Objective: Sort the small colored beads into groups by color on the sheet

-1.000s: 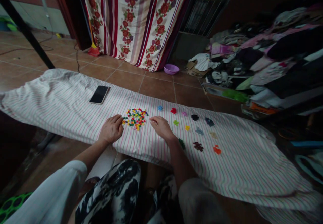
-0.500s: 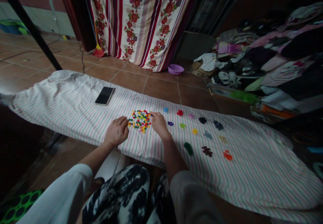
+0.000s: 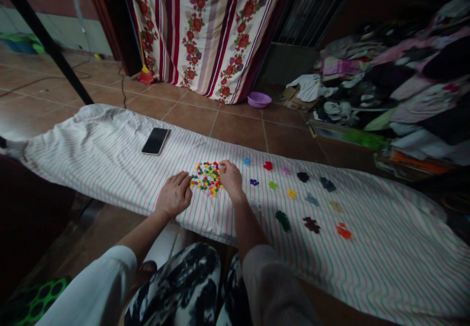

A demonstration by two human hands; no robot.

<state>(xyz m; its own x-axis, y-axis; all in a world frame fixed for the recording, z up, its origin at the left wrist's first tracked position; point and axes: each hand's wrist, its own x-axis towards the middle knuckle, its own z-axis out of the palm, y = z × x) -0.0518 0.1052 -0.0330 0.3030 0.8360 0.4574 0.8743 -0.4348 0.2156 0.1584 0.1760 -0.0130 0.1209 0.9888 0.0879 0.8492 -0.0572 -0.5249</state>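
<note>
A spread of small multicoloured pieces [image 3: 206, 177], too small to name, lies on the striped cloth [image 3: 99, 154]. At its left edge my left hand [image 3: 175, 194] rests flat, fingers stretched forward. My right hand [image 3: 232, 178] is at the pile's right edge, thumb and fingertips pinched together; whatever they hold is too small to make out. Several single-colour heaps lie right of it, among them a light blue heap [image 3: 247, 161], a red heap [image 3: 268, 166], a purple heap [image 3: 254, 182], a lime green heap [image 3: 272, 185] and a yellow heap [image 3: 292, 194].
Further right lie a dark green heap [image 3: 282, 221], a brown heap [image 3: 311, 224] and an orange heap [image 3: 344, 231]. A phone [image 3: 155, 141] rests on the cloth at the left. Beyond, a purple basin [image 3: 259, 100] stands on the tiled floor near a flowered curtain [image 3: 205, 32].
The whole view has shifted slightly. My right hand's fingertips have drawn closer together at the pile's right edge. My left hand stays flat beside the pile.
</note>
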